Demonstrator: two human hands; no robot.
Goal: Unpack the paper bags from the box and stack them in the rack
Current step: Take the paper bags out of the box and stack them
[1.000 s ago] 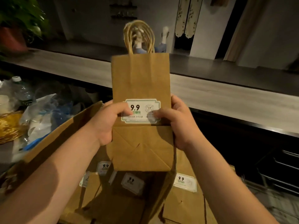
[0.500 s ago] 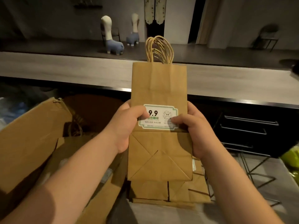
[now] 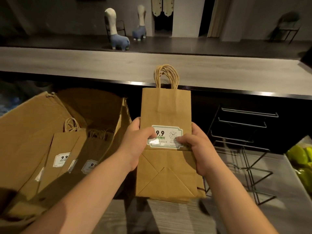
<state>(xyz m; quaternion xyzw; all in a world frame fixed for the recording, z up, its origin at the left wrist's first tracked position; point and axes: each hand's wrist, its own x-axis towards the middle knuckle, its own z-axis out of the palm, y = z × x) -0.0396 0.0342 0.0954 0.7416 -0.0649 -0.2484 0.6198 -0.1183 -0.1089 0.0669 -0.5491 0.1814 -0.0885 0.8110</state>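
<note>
Both hands, left (image 3: 135,146) and right (image 3: 197,149), pinch your bag (image 3: 166,110); next, swing right and slot it into the rack (image 3: 243,142).

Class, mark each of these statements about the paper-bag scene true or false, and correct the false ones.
1. Both hands hold the paper bag. True.
2. The bag's label reads 9.9. True.
3. The cardboard box is empty. False: more bags lie inside.
4. The wire rack stands left of the box. False: it stands on the right.
5. The left hand grips the bag's handles. False: it holds the bag's side, as does the right hand.
</note>
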